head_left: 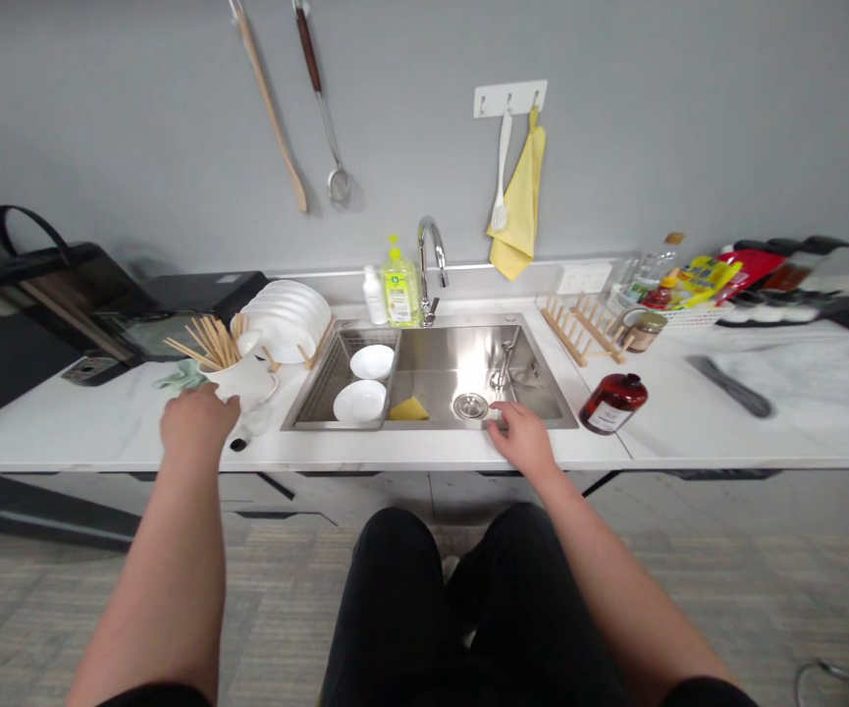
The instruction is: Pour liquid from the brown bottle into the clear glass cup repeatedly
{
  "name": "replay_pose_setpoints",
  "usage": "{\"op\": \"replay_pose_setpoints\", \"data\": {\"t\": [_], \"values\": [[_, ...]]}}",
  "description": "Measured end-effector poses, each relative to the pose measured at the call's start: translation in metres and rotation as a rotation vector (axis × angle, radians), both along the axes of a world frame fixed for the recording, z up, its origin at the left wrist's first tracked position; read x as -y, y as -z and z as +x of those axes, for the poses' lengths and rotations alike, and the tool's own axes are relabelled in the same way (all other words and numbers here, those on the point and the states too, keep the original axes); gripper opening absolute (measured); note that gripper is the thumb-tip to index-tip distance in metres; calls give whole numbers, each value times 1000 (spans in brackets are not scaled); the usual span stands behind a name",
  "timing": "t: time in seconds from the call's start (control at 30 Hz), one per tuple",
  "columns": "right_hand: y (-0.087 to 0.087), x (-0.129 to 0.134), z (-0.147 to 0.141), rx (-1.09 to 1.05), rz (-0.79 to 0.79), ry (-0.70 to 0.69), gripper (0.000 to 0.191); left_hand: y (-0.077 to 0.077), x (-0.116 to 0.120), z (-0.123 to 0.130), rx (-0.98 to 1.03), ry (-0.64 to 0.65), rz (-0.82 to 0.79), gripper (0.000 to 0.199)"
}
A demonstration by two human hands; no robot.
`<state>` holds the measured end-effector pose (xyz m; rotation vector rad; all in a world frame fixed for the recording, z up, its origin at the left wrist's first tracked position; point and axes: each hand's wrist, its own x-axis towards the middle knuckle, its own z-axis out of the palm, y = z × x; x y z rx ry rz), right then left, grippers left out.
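My left hand (199,422) is at the near side of a white pitcher (243,381) full of wooden chopsticks (214,344); its fingertips are partly hidden, and whether it grips anything cannot be made out. A pale green cloth (180,376) lies just behind it. Over the front rim of the steel sink (460,344), my right hand (519,432) has its thumb and fingers apart, holding nothing, near the drain (470,406). Two white bowls (360,402) sit in the sink's left rack, beside a yellow sponge (408,409).
White plates (288,319) stand in a rack behind the pitcher. Soap bottles (399,290) and the faucet (431,265) rise behind the sink. Right of it are a red-brown bottle (613,403), a wooden rack (582,329) and a dark utensil (733,386).
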<state>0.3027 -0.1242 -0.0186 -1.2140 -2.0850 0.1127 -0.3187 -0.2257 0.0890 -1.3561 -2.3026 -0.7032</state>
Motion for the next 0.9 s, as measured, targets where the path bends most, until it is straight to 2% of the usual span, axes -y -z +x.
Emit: {"op": "replay_pose_setpoints", "data": {"t": [0.1,0.27,0.37,0.47,0.57,0.63,0.73,0.83,0.9], "values": [[1,0,0,-11,3,0,30,4,-6,-5,24,-82,-119,34],[1,1,1,-14,-8,0,31,3,-9,4,87,-31,-85,41],[0,1,1,-9,-26,-6,30,0,-6,9,89,-41,-121,34],[0,1,1,-15,-40,-4,30,-10,-1,13,55,-98,-168,25],[0,1,1,-30,-48,-7,30,-29,4,28,-42,-63,-72,38],[-1,1,1,-43,-53,-28,29,-39,6,54,-66,69,41,44],[-5,3,4,-76,-74,-117,28,-40,4,122,57,391,130,45],[-12,8,6,-141,-123,-262,32,-22,-3,207,198,730,76,39],[-15,14,4,-207,-179,-359,47,-8,-8,260,248,881,24,35]]}}
